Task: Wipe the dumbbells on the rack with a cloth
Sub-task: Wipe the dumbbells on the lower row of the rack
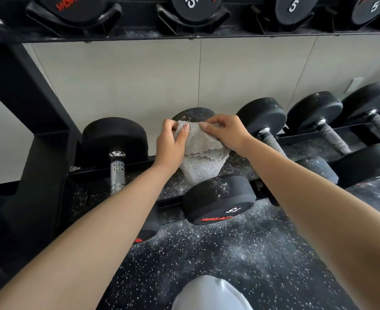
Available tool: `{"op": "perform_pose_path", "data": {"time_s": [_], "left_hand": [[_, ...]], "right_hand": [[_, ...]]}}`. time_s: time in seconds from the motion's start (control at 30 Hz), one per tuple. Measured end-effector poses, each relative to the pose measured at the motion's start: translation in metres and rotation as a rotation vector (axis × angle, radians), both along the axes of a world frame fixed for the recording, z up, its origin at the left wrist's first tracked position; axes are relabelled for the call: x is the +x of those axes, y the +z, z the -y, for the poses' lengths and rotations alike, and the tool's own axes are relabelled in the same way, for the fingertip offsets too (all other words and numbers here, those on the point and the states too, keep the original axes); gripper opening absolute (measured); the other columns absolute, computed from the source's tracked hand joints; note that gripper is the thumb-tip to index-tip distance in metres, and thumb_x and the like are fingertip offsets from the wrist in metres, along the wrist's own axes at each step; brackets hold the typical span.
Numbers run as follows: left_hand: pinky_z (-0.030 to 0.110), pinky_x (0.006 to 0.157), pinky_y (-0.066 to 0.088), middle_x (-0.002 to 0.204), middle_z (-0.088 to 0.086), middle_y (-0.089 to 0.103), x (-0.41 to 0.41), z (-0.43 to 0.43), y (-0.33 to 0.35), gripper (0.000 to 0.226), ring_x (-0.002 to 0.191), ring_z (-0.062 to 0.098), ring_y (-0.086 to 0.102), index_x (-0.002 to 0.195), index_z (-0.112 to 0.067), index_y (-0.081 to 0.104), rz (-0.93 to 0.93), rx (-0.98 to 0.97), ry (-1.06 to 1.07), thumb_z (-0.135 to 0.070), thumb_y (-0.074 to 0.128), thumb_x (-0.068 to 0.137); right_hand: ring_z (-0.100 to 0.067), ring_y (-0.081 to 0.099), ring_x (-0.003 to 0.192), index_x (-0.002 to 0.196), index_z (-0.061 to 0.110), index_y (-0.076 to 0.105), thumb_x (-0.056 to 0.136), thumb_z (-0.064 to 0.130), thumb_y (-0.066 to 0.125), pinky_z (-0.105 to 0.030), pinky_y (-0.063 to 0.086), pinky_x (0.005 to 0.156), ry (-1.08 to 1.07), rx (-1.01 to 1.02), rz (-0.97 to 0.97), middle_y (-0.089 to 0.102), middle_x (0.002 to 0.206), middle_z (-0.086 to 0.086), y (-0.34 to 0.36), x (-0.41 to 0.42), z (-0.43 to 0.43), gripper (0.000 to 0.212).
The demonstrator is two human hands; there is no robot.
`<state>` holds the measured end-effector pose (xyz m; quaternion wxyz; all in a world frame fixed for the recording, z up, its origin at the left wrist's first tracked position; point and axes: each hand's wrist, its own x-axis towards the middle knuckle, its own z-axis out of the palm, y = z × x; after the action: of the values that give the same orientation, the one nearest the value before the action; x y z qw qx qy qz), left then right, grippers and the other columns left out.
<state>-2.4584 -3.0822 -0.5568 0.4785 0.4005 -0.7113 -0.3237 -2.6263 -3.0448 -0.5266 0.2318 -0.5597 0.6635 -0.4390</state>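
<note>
Right now both hands pinch the grey cloth (200, 157) draped over the middle dumbbell (218, 196) on the lower rack (39, 135): left hand (170, 144) at nine o'clock, right hand (225, 133) at two o'clock, fingers clamped on fabric.

We see a pale grey wall (139, 81) of large smooth panels, split by thin vertical seams. Far right on it sits a small pale rectangular plate (354, 85). Below us the floor (240, 265) is black rubber flecked with white specks, denser in some patches. The light is soft and even, without hard shadows.
</note>
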Motion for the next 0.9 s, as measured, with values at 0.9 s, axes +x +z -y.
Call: {"op": "perform_pose_path", "data": {"time_s": [0.9], "left_hand": [[0.036,0.070,0.049,0.084,0.007,0.055,-0.019,-0.011,-0.049,0.037,0.075,0.018,0.053,0.080,-0.013,0.047,0.019,0.479,0.023,-0.038,0.075,0.079]], "right_hand": [[-0.008,0.055,0.044,0.083,0.014,0.048,0.087,0.028,0.072,-0.019,0.045,0.041,0.225,0.578,0.280,0.062,0.059,0.001,-0.046,-0.035,-0.009,0.028]]}}
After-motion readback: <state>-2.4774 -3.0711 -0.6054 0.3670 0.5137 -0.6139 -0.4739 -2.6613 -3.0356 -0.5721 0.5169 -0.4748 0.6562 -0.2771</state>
